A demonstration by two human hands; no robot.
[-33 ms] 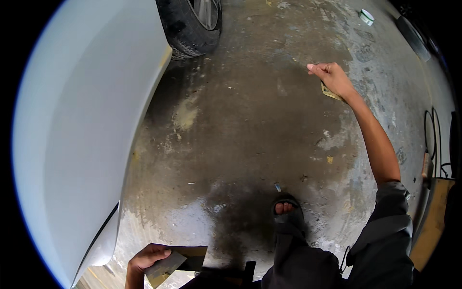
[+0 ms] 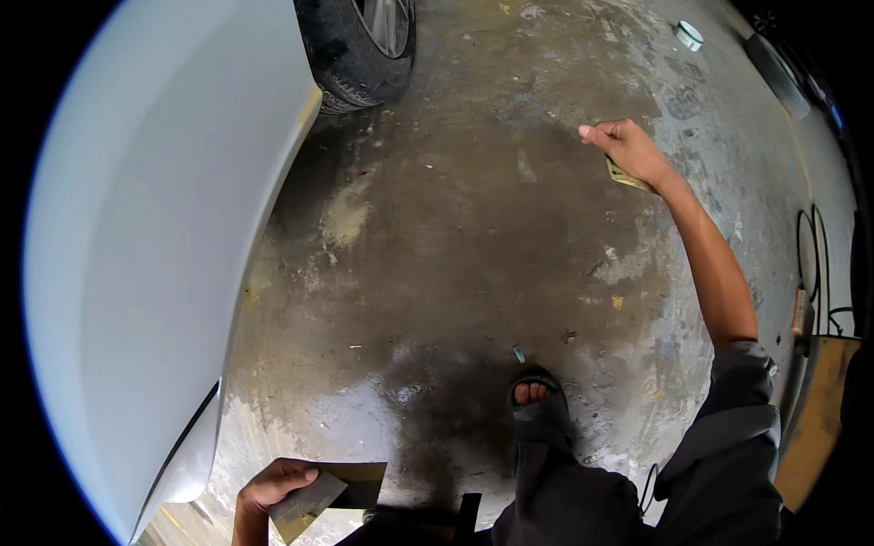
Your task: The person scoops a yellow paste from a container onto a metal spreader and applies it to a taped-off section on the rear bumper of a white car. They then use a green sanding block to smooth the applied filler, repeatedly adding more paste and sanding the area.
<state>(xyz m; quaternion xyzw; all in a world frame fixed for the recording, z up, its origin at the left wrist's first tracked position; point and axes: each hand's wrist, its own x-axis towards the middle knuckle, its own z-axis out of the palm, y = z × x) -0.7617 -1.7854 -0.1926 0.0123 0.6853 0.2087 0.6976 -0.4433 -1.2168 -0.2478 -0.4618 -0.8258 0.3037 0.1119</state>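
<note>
My left hand (image 2: 271,487), low at the left, grips thin flat rectangular pieces between thumb and fingers. One is a greyish plate (image 2: 305,505) with a yellowish lower end. It overlaps a brown-and-dark plate (image 2: 364,482). My right hand (image 2: 626,150) is stretched far forward to the upper right, fingers curled. A flat yellowish piece with a dark middle (image 2: 628,177) sticks out below that hand, and its kind is hard to make out. The pale car body panel (image 2: 173,227) fills the left side, apart from both hands.
A car wheel (image 2: 355,55) stands beyond the panel. My sandalled foot (image 2: 535,393) rests on the stained, partly wet concrete floor (image 2: 455,246). A white-and-green roll (image 2: 689,36) and a loose tire (image 2: 777,75) lie far right. Nearer are black cables (image 2: 810,255) and a brown board (image 2: 815,414).
The view has shifted slightly, so the floor, wheel and foot appear a little farther left. Both hands keep their grip and nearly the same pose.
</note>
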